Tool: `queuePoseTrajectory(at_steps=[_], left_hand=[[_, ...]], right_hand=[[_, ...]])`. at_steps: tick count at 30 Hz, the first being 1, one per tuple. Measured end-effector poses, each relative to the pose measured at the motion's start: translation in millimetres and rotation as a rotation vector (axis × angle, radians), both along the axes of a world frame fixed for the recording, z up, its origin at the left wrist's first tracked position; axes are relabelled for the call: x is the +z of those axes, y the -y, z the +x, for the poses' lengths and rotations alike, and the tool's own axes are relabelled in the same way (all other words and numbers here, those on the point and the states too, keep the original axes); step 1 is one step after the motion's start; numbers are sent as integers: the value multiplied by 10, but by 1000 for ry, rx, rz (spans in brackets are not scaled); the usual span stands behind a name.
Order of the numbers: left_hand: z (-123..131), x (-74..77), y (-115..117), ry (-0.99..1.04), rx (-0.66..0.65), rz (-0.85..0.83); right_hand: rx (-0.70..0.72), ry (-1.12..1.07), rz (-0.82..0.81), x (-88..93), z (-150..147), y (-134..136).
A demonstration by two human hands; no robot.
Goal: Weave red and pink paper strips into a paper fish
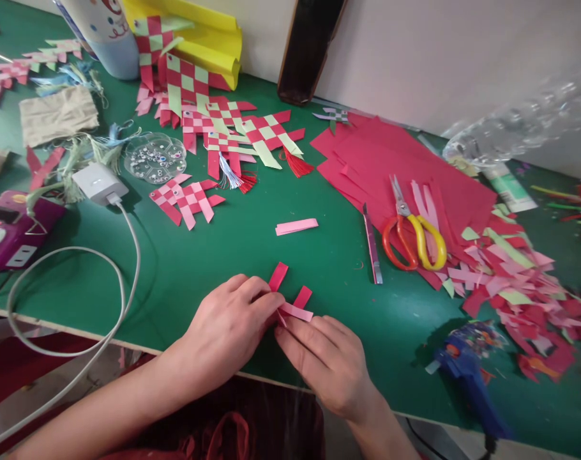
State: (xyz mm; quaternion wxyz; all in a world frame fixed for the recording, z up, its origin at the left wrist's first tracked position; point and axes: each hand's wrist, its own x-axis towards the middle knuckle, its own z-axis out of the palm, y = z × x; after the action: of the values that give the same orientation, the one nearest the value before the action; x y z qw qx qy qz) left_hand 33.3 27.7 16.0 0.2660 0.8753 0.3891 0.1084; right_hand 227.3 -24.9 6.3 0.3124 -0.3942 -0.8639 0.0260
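Near the table's front edge, my left hand (pixel 235 329) and my right hand (pixel 326 358) meet over red and pink paper strips (pixel 297 312). Fingers of both hands are closed on the strips, whose crossing is partly hidden under the fingertips. Two red ends (pixel 278 276) stick out past my left hand and between the hands, and a pink end lies across my right fingers. Just beyond the hands rests a folded pink paper strip (pixel 297 226), touched by neither. Farther back lie several woven paper fish (pixel 271 137), some with tassels.
Red paper sheets (pixel 357 160) carry scissors (pixel 410 230) at the right, beside a craft knife (pixel 371 246). Paper scraps (pixel 505 268) and a blue glue gun (pixel 472 377) lie farther right. At left are a bead case (pixel 155 158), a white charger (pixel 100 183) with looping cable and a purple power strip (pixel 20 230).
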Motion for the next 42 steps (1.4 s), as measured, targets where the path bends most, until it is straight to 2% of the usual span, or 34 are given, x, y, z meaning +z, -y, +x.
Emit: queuePoseTrajectory(at_steps=[5,13,20,26,32,36,39,42], left_hand=[[-3,-6,9,-5,3,16],[4,5,3,-4,-3,30],[-4,-31,16,29,5,42],[-20,-23,20,32,8,-2],[-24,-21,19,-10,-8,-25],[-17,-21,14,-7,-9,-12],[-11,-19,12,20,-9,-4],[-9,-10,11,23,1,1]], right_hand=[[-8,13,-41,7,24,35],[-311,-77,-190,46,-18,-84],[-273,-142,-269,113,-46,-207],[-380,-25,-329,128,-56,-265],[-241,-103,-355,190,-79,-263],[-199,-88,-358,182,-67,-244],[-230,-58,-343,149,-50,-235],[-318,6,-258,112,-50,-244]])
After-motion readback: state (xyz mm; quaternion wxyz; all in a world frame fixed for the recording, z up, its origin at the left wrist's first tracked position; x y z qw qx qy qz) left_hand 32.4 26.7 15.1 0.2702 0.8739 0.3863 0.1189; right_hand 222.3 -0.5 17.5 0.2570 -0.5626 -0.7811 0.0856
